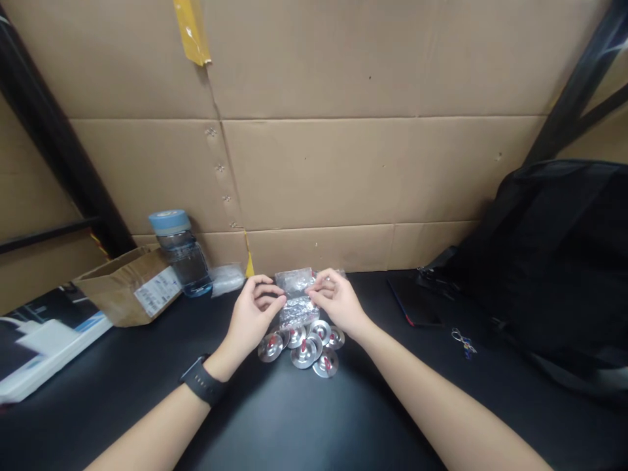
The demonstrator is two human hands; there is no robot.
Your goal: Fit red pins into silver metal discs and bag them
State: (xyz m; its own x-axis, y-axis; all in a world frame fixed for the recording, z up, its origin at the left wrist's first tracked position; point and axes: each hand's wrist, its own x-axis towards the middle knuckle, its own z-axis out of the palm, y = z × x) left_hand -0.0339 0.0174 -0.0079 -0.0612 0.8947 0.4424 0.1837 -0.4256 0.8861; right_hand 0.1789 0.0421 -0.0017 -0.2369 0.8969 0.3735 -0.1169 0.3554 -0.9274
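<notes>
A clear plastic bag [299, 313] is stretched between my two hands, just above the black tabletop. My left hand [256, 307] pinches its left edge between thumb and fingertips, and my right hand [338, 302] pinches the right edge. Glare on the plastic hides whether anything is inside. Right behind it shows more clear plastic [294, 281]; whether that is a separate bag I cannot tell. On the near side, below my hands, several small silver finger cymbals [303, 353] with domed centres and red loops lie in an overlapping heap.
To the left stand a blue-lidded water bottle [184, 258], a brown paper bag [127, 288] and a white charger [49, 337]. A black backpack [559, 261], a dark flat device [415, 304] and a small keyring [464, 343] lie right. Cardboard [314, 176] walls the back.
</notes>
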